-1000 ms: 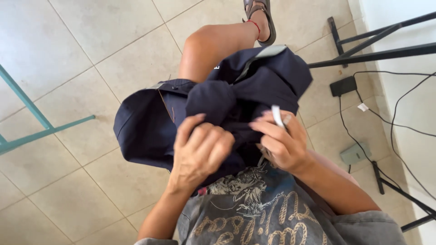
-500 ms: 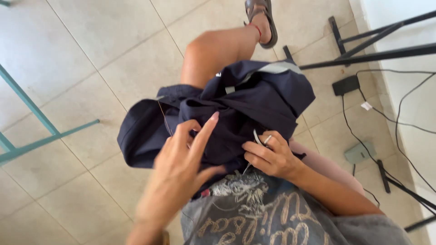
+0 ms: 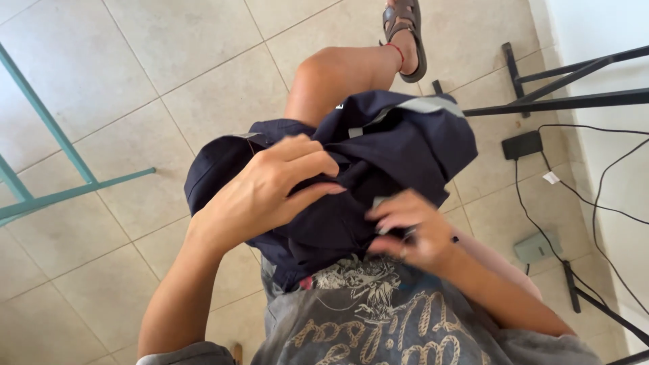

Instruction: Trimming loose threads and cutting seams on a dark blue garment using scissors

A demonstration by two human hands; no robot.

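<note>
A dark navy garment (image 3: 412, 145) with pale grey trim lies bunched on my lap, over my bare knee. My left hand (image 3: 270, 192) rests on its middle, fingers curled around a raised fold of the cloth. My right hand (image 3: 412, 230) is lower and to the right, close to my printed grey shirt (image 3: 378, 318). Its fingertips pinch the cloth at a small pale patch. That hand is blurred, and I cannot tell whether it also holds something small.
My foot in a brown sandal (image 3: 405, 27) rests on the beige tiled floor (image 3: 135, 81). A teal metal frame (image 3: 47, 128) stands at the left. Black stand legs (image 3: 561, 101), black cables (image 3: 595, 196), a black adapter (image 3: 522, 144) and a small grey box (image 3: 537, 247) are at the right.
My left hand has come down from an open, lifted pose onto the garment and closed on a fold. My right hand has shifted down and to the right along the cloth.
</note>
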